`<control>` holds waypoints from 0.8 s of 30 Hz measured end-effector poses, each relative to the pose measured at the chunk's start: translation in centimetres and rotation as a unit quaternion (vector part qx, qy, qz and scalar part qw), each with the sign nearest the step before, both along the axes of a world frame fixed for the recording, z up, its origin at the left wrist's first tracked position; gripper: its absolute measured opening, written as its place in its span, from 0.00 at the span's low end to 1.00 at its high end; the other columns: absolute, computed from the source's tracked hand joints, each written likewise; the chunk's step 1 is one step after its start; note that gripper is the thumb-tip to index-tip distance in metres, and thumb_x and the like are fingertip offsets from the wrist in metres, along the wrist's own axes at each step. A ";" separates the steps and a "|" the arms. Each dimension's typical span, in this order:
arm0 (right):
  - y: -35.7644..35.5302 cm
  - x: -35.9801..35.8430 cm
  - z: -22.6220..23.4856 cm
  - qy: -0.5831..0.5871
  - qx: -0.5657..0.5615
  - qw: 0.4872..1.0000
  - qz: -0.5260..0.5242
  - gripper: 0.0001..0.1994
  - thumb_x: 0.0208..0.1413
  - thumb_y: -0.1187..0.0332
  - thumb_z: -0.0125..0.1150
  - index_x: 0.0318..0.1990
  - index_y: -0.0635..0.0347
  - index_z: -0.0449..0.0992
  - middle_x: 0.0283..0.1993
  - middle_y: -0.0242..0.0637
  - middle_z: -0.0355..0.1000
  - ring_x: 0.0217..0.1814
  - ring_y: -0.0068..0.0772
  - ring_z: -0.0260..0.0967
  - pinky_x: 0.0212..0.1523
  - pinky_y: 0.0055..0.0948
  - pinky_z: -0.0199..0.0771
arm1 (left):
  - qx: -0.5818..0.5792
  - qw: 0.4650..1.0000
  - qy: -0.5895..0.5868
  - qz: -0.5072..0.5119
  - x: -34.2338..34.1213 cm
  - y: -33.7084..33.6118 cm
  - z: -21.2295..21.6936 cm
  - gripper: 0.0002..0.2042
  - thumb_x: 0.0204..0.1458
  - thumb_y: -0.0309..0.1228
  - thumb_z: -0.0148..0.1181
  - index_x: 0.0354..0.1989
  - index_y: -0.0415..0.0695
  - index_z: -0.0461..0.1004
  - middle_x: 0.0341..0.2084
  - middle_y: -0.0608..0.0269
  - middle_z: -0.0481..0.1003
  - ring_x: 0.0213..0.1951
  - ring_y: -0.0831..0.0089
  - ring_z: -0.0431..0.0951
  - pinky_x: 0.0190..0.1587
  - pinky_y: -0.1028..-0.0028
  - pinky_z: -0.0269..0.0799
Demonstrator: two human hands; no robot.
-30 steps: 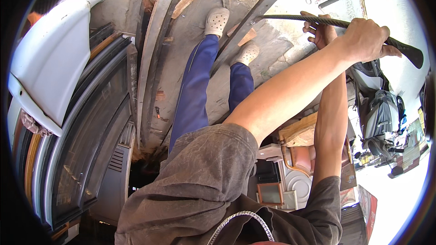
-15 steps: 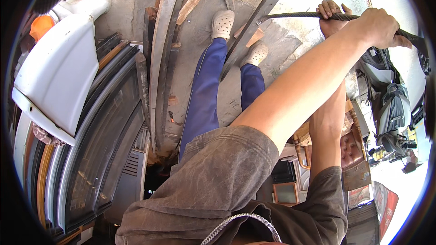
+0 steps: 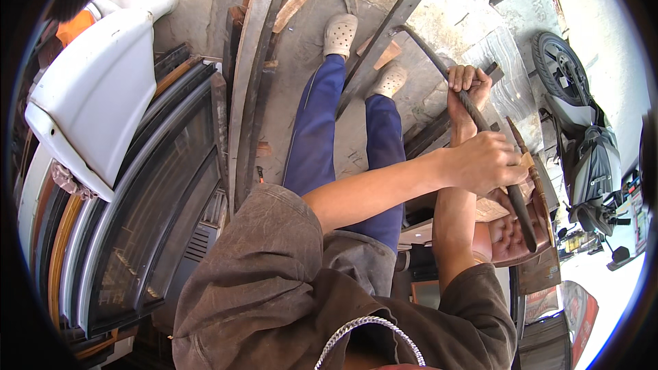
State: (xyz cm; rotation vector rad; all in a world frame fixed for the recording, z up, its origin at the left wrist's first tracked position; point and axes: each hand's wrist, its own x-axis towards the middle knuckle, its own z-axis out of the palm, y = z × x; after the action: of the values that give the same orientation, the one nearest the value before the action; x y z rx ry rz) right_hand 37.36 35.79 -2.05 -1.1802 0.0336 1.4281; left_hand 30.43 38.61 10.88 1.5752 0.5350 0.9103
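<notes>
Head view took in a dark ribbed bar (image 3: 477,114) slanting from its bent tip at one o'clock to its flattened end between three and four o'clock. The tip met the side of a wooden beam (image 3: 403,11), but we could not make out whether it caught on anything there. Our left hand (image 3: 488,162), at three o'clock, was clamped around the bar near its flattened end, its thumb hard to make out. Our right hand (image 3: 469,88), at two o'clock, was wrapped around the bar higher up. The left forearm crossed in front of the right one and covered part of it.

Our brown sleeves hid much of the lower area, and a braided neck chain (image 3: 371,323) was cut off at six o'clock. Toward four o'clock, a tufted leather chair (image 3: 504,236) was partly covered by the bar and our arms. A motorcycle (image 3: 595,164) stood at three o'clock, well apart from our hands, its far parts lost in glare.

A wood wedge (image 3: 388,55) lay beside the beam, between our pale clogs (image 3: 340,34). Long timbers (image 3: 251,72) stood at eleven o'clock; between nine and ten, a white panel (image 3: 96,96) overlapped framed glass panes (image 3: 164,195).
</notes>
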 end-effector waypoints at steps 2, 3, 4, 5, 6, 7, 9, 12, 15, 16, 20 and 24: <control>-2.9 -1.3 1.0 -0.014 -0.022 1.000 0.001 0.23 0.58 0.55 0.40 0.12 0.53 0.59 0.10 0.33 0.53 0.19 0.32 0.54 0.44 0.32 0.60 | 0.052 0.997 -0.008 -0.052 -2.6 -4.4 0.4 0.19 0.35 0.49 0.62 0.26 0.46 0.73 0.19 0.66 0.71 0.27 0.67 0.75 0.32 0.67 0.68; -4.5 -1.9 0.9 -0.021 -0.032 0.999 0.002 0.24 0.58 0.53 0.40 0.12 0.53 0.59 0.10 0.33 0.53 0.18 0.32 0.54 0.44 0.32 0.60 | 0.052 0.995 -0.017 -0.078 -3.8 -6.6 0.1 0.19 0.36 0.50 0.62 0.26 0.46 0.73 0.19 0.66 0.71 0.27 0.67 0.75 0.32 0.67 0.68; -5.6 -2.3 1.0 -0.028 -0.041 0.999 0.004 0.25 0.59 0.52 0.40 0.12 0.54 0.59 0.10 0.32 0.53 0.17 0.32 0.54 0.43 0.33 0.61 | 0.050 0.993 -0.027 -0.104 -4.5 -7.8 0.1 0.19 0.37 0.50 0.61 0.27 0.46 0.73 0.19 0.66 0.71 0.27 0.67 0.75 0.32 0.67 0.68; -6.3 -2.3 1.0 -0.017 -0.048 0.999 -0.016 0.25 0.58 0.50 0.40 0.12 0.54 0.59 0.10 0.32 0.53 0.17 0.32 0.54 0.43 0.32 0.61 | 0.059 0.991 -0.021 -0.122 -4.5 -8.8 -0.1 0.20 0.37 0.51 0.61 0.27 0.46 0.73 0.19 0.66 0.71 0.27 0.67 0.76 0.32 0.67 0.68; -6.7 -2.3 1.2 -0.008 -0.054 0.998 -0.035 0.26 0.58 0.49 0.40 0.12 0.54 0.59 0.11 0.32 0.53 0.16 0.32 0.54 0.43 0.32 0.61 | 0.067 0.988 -0.018 -0.139 -4.5 -9.0 0.1 0.20 0.38 0.51 0.61 0.27 0.45 0.73 0.19 0.65 0.71 0.28 0.67 0.76 0.33 0.67 0.68; -7.1 -2.3 1.3 0.001 -0.060 0.997 -0.055 0.26 0.58 0.48 0.39 0.12 0.54 0.59 0.11 0.32 0.53 0.16 0.32 0.54 0.42 0.32 0.61 | 0.076 0.984 -0.014 -0.157 -4.5 -9.2 0.1 0.20 0.38 0.51 0.61 0.27 0.45 0.73 0.20 0.65 0.71 0.28 0.66 0.76 0.33 0.67 0.69; -6.1 -1.0 0.9 0.053 -0.040 0.992 -0.108 0.26 0.57 0.46 0.39 0.13 0.55 0.60 0.12 0.32 0.53 0.16 0.32 0.54 0.41 0.32 0.61 | 0.072 0.987 -0.005 -0.143 -2.3 -8.0 0.0 0.21 0.39 0.52 0.61 0.27 0.45 0.73 0.19 0.64 0.72 0.28 0.65 0.77 0.33 0.66 0.69; -2.0 2.6 0.8 0.080 -0.048 0.984 -0.151 0.26 0.55 0.44 0.40 0.15 0.55 0.57 0.14 0.32 0.51 0.17 0.29 0.49 0.39 0.30 0.59 | 0.034 0.993 0.029 -0.110 3.6 -3.7 -0.3 0.25 0.40 0.56 0.60 0.25 0.42 0.73 0.17 0.59 0.74 0.25 0.61 0.79 0.30 0.63 0.72; 2.2 6.5 -1.7 0.052 -0.018 0.991 -0.123 0.30 0.56 0.40 0.28 0.17 0.57 0.58 0.15 0.33 0.53 0.21 0.31 0.51 0.37 0.33 0.58 | -0.024 0.997 0.071 -0.026 9.3 3.6 -1.1 0.32 0.43 0.64 0.56 0.17 0.39 0.70 0.09 0.57 0.71 0.18 0.58 0.77 0.20 0.65 0.72; 3.5 7.3 -2.3 0.022 -0.013 0.993 -0.117 0.32 0.56 0.39 0.24 0.17 0.58 0.59 0.15 0.34 0.53 0.22 0.33 0.52 0.37 0.34 0.58 | -0.058 0.990 0.117 -0.047 11.2 5.9 -1.7 0.36 0.42 0.68 0.51 0.19 0.38 0.74 0.13 0.53 0.74 0.22 0.56 0.79 0.26 0.63 0.75; 8.3 10.6 -5.0 -0.044 -0.018 0.994 -0.102 0.34 0.58 0.38 0.23 0.20 0.60 0.63 0.18 0.36 0.57 0.25 0.33 0.53 0.36 0.33 0.56 | -0.093 0.976 0.195 -0.039 16.3 14.1 -5.2 0.41 0.40 0.74 0.42 0.25 0.42 0.80 0.22 0.53 0.78 0.33 0.56 0.80 0.41 0.61 0.74; 10.2 11.8 -6.6 0.030 0.052 0.998 -0.030 0.33 0.59 0.38 0.23 0.21 0.60 0.63 0.18 0.35 0.56 0.25 0.33 0.52 0.35 0.32 0.55 | -0.128 0.966 0.220 -0.036 15.7 16.8 -6.3 0.41 0.41 0.74 0.41 0.27 0.43 0.80 0.25 0.54 0.78 0.35 0.56 0.79 0.43 0.62 0.73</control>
State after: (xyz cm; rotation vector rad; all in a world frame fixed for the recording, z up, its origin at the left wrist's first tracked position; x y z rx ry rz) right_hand 49.18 45.97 -8.61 -1.0434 0.0358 1.3962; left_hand 46.10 55.40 4.62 1.5477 0.8653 0.4109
